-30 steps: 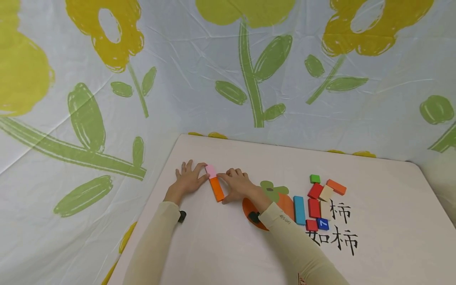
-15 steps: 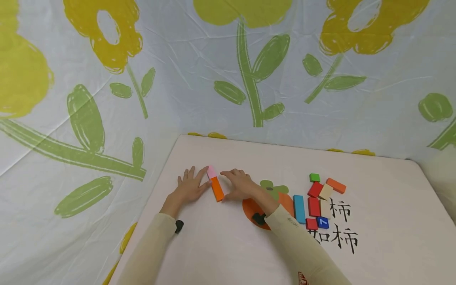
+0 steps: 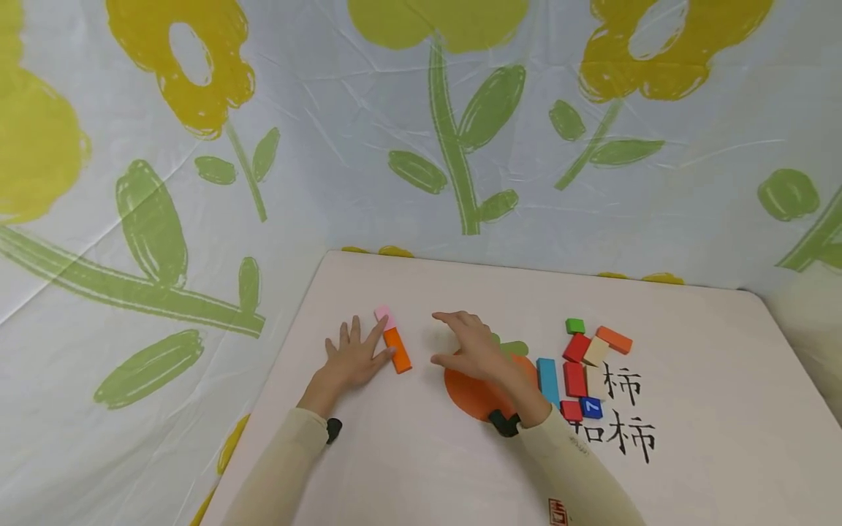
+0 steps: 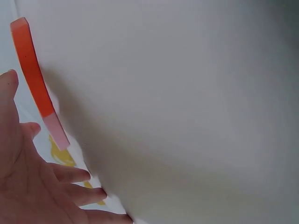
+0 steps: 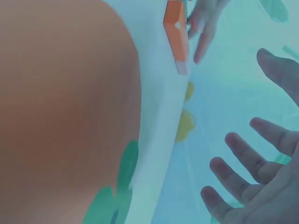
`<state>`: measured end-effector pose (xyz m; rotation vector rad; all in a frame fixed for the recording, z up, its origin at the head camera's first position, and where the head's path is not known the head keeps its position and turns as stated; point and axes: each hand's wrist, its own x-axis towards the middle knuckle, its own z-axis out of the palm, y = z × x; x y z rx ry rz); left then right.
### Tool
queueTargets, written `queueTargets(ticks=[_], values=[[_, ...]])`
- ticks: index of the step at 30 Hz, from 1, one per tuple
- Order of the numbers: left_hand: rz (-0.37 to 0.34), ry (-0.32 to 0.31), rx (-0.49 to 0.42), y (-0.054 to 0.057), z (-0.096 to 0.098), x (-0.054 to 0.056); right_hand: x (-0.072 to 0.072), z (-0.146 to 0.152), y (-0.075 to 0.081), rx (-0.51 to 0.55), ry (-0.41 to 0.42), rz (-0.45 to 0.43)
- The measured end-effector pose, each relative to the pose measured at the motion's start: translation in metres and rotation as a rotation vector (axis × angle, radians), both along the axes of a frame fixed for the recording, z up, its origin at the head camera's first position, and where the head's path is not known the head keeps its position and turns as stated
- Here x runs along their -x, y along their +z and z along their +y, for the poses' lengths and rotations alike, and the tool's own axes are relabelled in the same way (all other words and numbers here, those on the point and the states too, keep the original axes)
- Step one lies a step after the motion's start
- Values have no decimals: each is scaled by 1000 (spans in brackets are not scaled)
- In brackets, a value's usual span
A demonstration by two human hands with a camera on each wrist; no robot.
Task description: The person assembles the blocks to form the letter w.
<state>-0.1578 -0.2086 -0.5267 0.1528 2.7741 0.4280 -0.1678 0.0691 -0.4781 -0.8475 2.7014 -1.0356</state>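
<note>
Two blocks [image 3: 401, 356] [image 3: 383, 314] between the hands [image 3: 351, 361] [image 3: 479, 352]

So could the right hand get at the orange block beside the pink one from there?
Probably yes: the right hand holds nothing, and only bare table shows between it and the orange block. The left hand is on the block's other side.

One fingertip [image 3: 384, 321] partly hides the pink block [image 3: 381, 313].

A white "7" [image 3: 593, 406] marks a blue block [image 3: 590, 408]; black characters [image 3: 622, 383] on the tabletop [image 3: 421, 460] twice read 柿; the right sleeve's [image 3: 564, 456] red stamp [image 3: 558, 512] is illegible.
</note>
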Motion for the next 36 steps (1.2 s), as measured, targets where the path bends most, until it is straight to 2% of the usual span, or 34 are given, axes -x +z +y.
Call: queueTargets(ticks=[4,11,19,26,36], values=[[-3,-6,21,-2,0,-1,-8,18,1,41,-24,19],[15,-20,44,-2,1,-2,-17,45,1,45,-70,52],[14,-26,50,-3,2,-1,-21,74,2,77,-125,66],[11,-27,37,-4,4,-1,-15,107,0,76,-197,93],[9,-30,64,0,5,-3,1,155,-4,57,-286,68]])
